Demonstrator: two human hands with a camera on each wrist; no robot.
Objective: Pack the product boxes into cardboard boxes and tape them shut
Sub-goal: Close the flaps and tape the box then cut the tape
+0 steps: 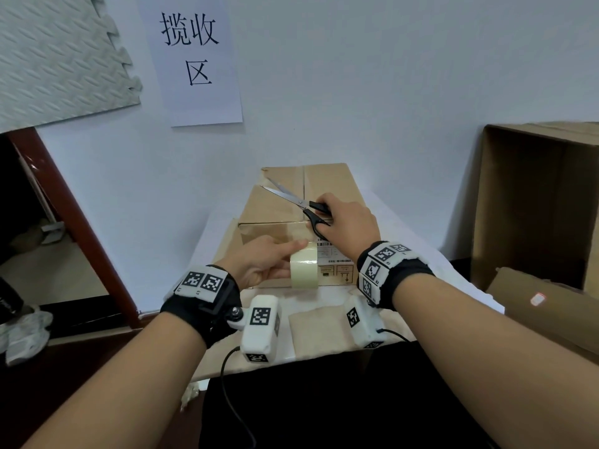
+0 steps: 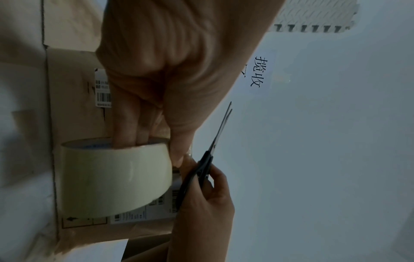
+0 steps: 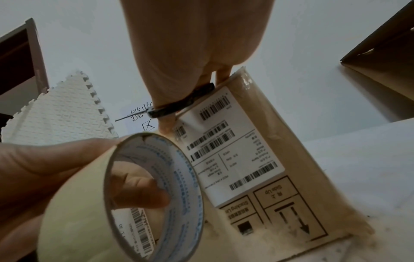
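Two hands at work on one closed cardboard box [image 1: 285,202] on the white table [image 1: 421,264]. Left hand [image 1: 259,264] grips a roll of clear tape [image 1: 304,270], fingers [image 2: 125,127] hooked thru the core, thumb on the outer face; roll sits against the box's near side, just under the top edge. Right hand [image 1: 348,222] is just beyond and to the right of the left, over the box top, fingers thru the black handles of scissors [image 1: 298,202], blades slightly apart, tips pointing away to the left.

Writing: wall sheet [image 1: 191,56] beyond the hands reads "揽收区". White shipping label [image 3: 233,147] on the box's near side has several barcodes; small print too blurred to read. Printed box marks beside it: "Side Up", "Stacking Up", arrows, seen upside down in the right wrist view. Blue print round the roll's core, plus a barcode sticker inside, illegible.

Hard to make out: the pulled tape strip is near invisible, a faint sheen near the left thumb. Box contents hidden. Open big carton [image 1: 534,202] to the right of the right hand is cut off by frame edge. Grey foam mat [image 1: 58,56] on wall far left, part cropped.
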